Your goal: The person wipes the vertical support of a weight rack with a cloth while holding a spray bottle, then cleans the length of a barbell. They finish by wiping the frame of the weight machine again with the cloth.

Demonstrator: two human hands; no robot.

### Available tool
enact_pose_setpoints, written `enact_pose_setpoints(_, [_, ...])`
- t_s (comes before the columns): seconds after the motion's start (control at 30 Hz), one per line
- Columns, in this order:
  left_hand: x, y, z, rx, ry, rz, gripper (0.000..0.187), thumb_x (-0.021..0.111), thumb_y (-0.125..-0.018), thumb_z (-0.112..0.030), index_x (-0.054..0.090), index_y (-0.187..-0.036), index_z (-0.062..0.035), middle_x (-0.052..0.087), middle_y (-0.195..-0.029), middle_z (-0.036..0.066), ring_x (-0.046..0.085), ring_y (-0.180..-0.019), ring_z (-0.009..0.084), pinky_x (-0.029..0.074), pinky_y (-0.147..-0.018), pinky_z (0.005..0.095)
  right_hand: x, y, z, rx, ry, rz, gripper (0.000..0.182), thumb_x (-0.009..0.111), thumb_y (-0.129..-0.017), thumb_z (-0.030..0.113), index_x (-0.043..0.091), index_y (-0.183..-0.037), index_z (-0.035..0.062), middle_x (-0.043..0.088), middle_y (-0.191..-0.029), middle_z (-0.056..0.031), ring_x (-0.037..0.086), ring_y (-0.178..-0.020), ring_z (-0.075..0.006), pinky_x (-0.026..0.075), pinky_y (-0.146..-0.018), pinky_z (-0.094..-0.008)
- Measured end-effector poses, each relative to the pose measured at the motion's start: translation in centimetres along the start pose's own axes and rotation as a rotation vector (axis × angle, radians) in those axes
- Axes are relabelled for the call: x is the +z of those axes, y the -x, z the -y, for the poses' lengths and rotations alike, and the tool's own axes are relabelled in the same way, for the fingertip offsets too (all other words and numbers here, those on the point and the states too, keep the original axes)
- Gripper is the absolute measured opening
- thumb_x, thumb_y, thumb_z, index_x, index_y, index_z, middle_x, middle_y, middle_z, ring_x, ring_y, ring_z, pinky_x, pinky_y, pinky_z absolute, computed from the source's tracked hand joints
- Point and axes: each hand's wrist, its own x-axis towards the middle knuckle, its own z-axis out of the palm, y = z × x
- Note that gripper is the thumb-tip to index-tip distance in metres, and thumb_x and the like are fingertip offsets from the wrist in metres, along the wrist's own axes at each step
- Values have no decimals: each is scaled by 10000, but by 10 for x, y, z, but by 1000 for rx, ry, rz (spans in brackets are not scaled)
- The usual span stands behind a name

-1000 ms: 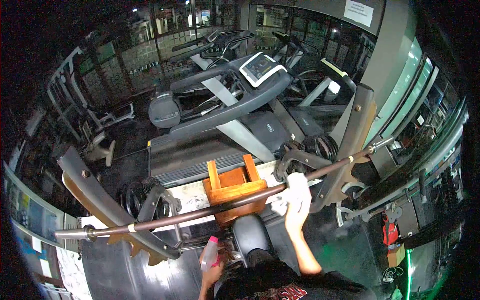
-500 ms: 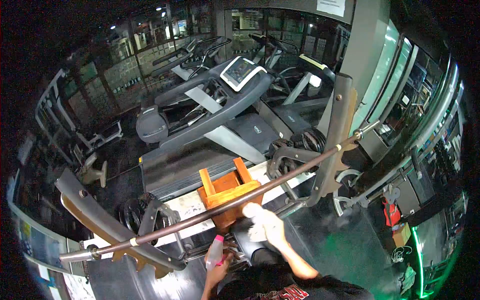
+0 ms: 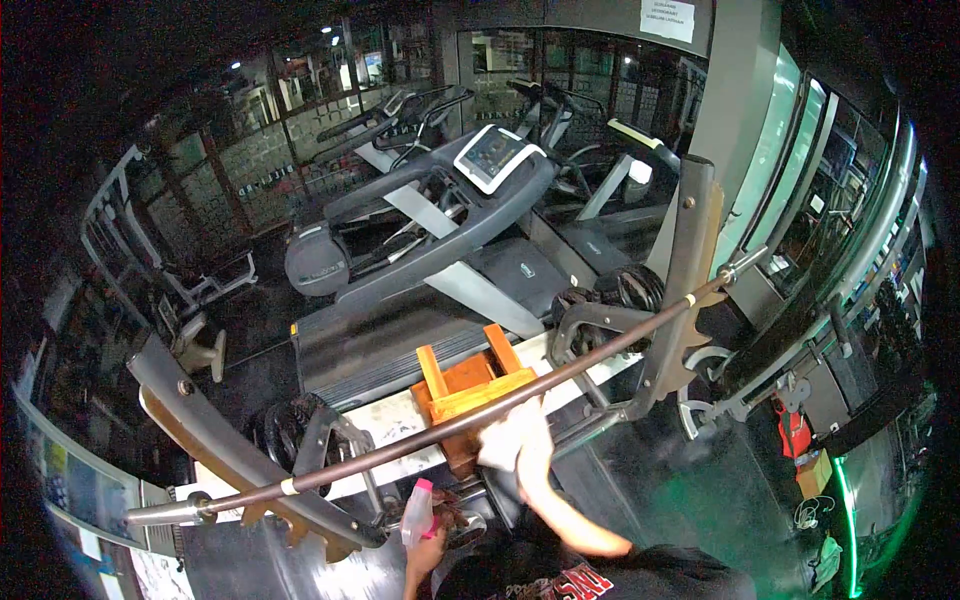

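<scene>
My left hand (image 3: 428,551) is low in the view, its fingers wrapped round a translucent spray bottle (image 3: 415,515) with pink parts. My right hand (image 3: 534,452), washed out by bright light, is closed on a white cloth (image 3: 499,443). Hand and cloth are right at the underside of a long brown barbell (image 3: 400,443), near its middle. The bar lies across two dark rack uprights, with its silver ends sticking out past them. Just behind the bar stands an orange wooden stool-like piece (image 3: 478,395).
The left upright (image 3: 215,430) and right upright (image 3: 682,260) carry notched hooks. Weight plates (image 3: 625,290) hang beside the rack. Beyond it stands a treadmill (image 3: 470,215). To the right are a red bag (image 3: 794,432), a cardboard box (image 3: 813,475) and a green light strip (image 3: 847,520).
My right hand and the cloth have moved slightly left along the bar. The spray bottle remains in my left hand. The whole view has shifted a little.
</scene>
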Motion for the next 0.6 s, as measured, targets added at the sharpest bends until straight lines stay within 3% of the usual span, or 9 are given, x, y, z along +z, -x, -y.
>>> enact_pose_setpoints(0.07, [-1, -2, -7, -70, 10, -29, 319, 545, -896, -352, 625, -953, -48, 603, -754, 57, 542, -667, 135, 436, -619, 304, -39, 12, -60, -330, 789, 130, 322, 435, -956, 250, 490, -1177, 21, 588, -1025, -76, 591, -897, -174, 497, -786, -306])
enact_pose_setpoints(0.13, [-2, -4, -11, -143, 18, -47, 364, 529, -901, -400, 620, -852, -51, 629, -776, 97, 585, -673, 172, 470, -659, 329, -16, 25, -36, -215, 697, 341, 361, 439, -956, 262, 478, -1221, 19, 582, -1082, -73, 575, -937, -156, 486, -810, -296])
enact_pose_setpoints(0.2, [0, -3, -14, -226, 214, -42, 324, 582, -880, -353, 615, -800, -41, 633, -782, 83, 591, -698, 173, 467, -659, 315, -42, 7, -49, 196, -6, 183, 414, 514, -902, 153, 450, -1285, 12, 537, -1243, -118, 498, -1149, -183, 393, -975, -311])
enact_pose_setpoints(0.23, [-2, -3, -25, -226, 214, -39, 324, 582, -880, -353, 615, -800, -41, 633, -782, 83, 591, -698, 173, 467, -659, 315, -54, -14, -38, 423, -492, 400, 324, 457, -944, 315, 531, -1093, 37, 620, -957, -61, 614, -817, -167, 523, -713, -327])
enact_pose_setpoints(0.27, [-7, -3, -44, -273, 244, -30, 273, 601, -871, -298, 616, -805, -33, 635, -785, 79, 594, -704, 170, 468, -663, 311, -53, -22, -28, 251, -297, 163, 363, 447, -948, 298, 485, -1221, 62, 591, -1120, -66, 598, -977, -172, 508, -852, -319])
enact_pose_setpoints(0.33, [-10, -4, -41, -319, 272, -23, 223, 620, -863, -242, 618, -810, -25, 638, -788, 75, 597, -709, 166, 469, -666, 306, -30, -29, 24, 154, -305, -281, 386, 387, -961, 382, 509, -1149, 68, 624, -997, -65, 637, -836, -176, 561, -688, -319])
enact_pose_setpoints(0.4, [-5, -6, -7, 74, 250, -68, 123, 621, -847, -120, 608, -899, -10, 644, -796, 60, 601, -728, 151, 473, -673, 295, -53, -45, 45, -8, -301, -161, 406, 392, -952, 417, 517, -1120, 70, 646, -940, -84, 649, -798, -201, 560, -661, -336])
enact_pose_setpoints(0.5, [-25, 4, -45, -290, 317, 26, 148, 594, -850, -74, 585, -981, -5, 646, -821, 63, 601, -761, 149, 473, -685, 288, -36, -45, 45, -64, -219, -156, 385, 411, -945, 407, 542, -1067, 66, 644, -944, -105, 647, -822, -233, 541, -733, -384])
enact_pose_setpoints(0.6, [-31, 12, -45, -218, 208, -1, 184, 589, -853, -68, 562, -1024, -6, 643, -872, 63, 598, -786, 141, 471, -696, 272, -10, -22, 15, 38, -488, 378, 389, 396, -950, 415, 527, -1058, 66, 627, -880, -94, 634, -774, -230, 542, -718, -385])
